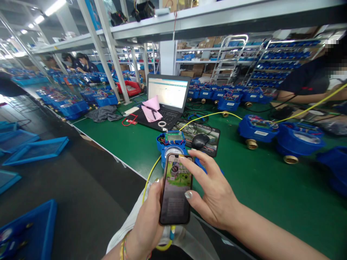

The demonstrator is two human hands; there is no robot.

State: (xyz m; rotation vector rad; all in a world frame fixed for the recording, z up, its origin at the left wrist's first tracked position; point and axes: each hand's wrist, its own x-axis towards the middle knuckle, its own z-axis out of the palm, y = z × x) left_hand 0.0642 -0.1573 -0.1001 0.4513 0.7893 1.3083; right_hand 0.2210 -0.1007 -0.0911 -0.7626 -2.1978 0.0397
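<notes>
My left hand (148,220) grips a smartphone (175,189) upright from below, its lit screen showing a green picture. My right hand (214,193) rests against the phone's right edge, thumb on the screen, fingers spread over the top. Just behind the phone a blue water meter (171,141) with an exposed circuit board and dial sits on the green table (271,187). A yellow cable (208,115) runs from the meter to the right and another loops down past my lap.
An open laptop (168,94) with pink papers (152,108), a mouse (200,141) on a pad, more blue meters (257,130) at right. A person's arm (298,96) rests at far right. Blue trays (35,150) lie on the floor at left; people work at far benches.
</notes>
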